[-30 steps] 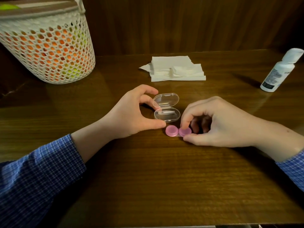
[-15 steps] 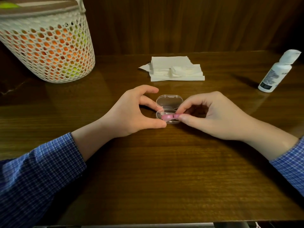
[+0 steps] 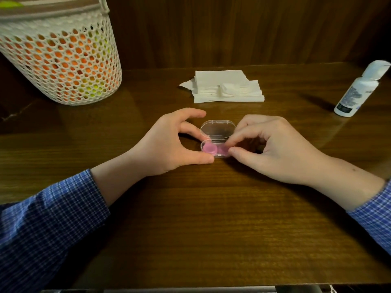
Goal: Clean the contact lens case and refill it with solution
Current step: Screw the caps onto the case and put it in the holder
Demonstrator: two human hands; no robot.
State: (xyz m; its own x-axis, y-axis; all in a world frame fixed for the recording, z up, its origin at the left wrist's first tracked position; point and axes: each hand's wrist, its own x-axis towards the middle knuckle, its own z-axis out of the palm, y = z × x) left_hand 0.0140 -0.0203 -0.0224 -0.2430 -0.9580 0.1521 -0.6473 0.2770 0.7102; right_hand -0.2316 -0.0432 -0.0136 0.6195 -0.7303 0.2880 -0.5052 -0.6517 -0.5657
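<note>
A clear plastic box (image 3: 218,130) lies open on the wooden table, its lid tipped back. Inside its lower half sits the pink contact lens case (image 3: 209,149), two round caps side by side. My left hand (image 3: 169,144) pinches the box's left end between thumb and fingers. My right hand (image 3: 273,149) pinches the right end of the pink case with thumb and forefinger, hiding part of the right cap. A white solution bottle (image 3: 357,92) stands at the far right, cap on.
A stack of white tissues (image 3: 226,86) lies behind the box. A white perforated basket (image 3: 57,58) with orange and green contents stands at the back left. A wooden wall runs along the back of the table (image 3: 211,229).
My right hand lifted the pink lens case from the table in front of the box and set it into the box's lower half. My left hand stayed on the box.
</note>
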